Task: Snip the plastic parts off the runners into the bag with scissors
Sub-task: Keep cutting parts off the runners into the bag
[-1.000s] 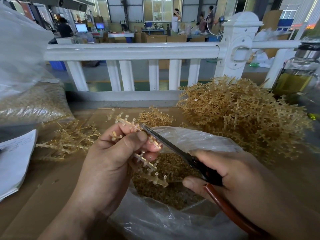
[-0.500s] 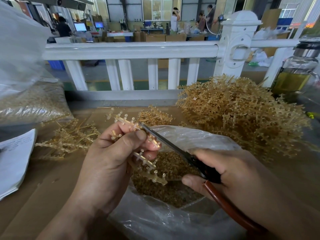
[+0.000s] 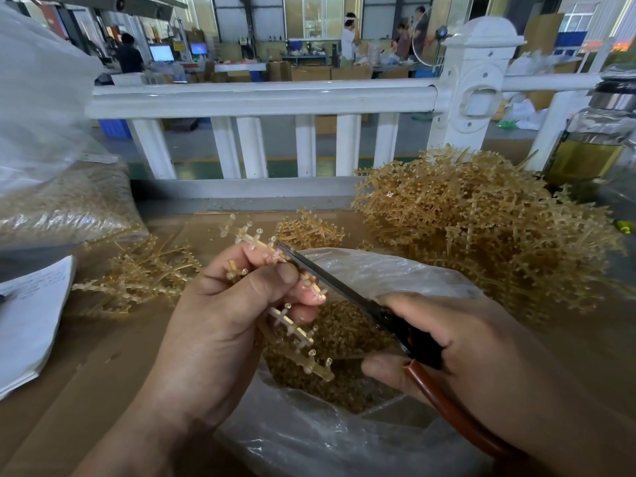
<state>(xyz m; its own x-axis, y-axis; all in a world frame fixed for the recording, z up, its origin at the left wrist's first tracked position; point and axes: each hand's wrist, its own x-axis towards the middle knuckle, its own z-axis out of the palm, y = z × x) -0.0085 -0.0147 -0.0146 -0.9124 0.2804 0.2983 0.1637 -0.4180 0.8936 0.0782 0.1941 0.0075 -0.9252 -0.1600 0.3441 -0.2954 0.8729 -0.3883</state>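
My left hand [image 3: 223, 318] pinches a tan plastic runner [image 3: 299, 339] with small parts along its branches, held tilted over an open clear plastic bag [image 3: 389, 273]. My right hand [image 3: 481, 359] grips scissors [image 3: 330, 280] with brown handles. The dark blades lie along the runner's upper branch, beside my left fingertips. The bag holds a heap of small tan snipped parts [image 3: 344, 339].
A big pile of uncut runners [image 3: 481, 222] lies at the right, a smaller pile of runners [image 3: 137, 273] at the left. A filled bag [image 3: 69, 201] and papers [image 3: 27, 311] sit far left. A glass bottle [image 3: 595, 139] stands at the right, a white railing [image 3: 261, 98] behind.
The scissors and both hands stay almost in place; the blade tip has crept slightly up along the runner's branch. The view has shifted a little.
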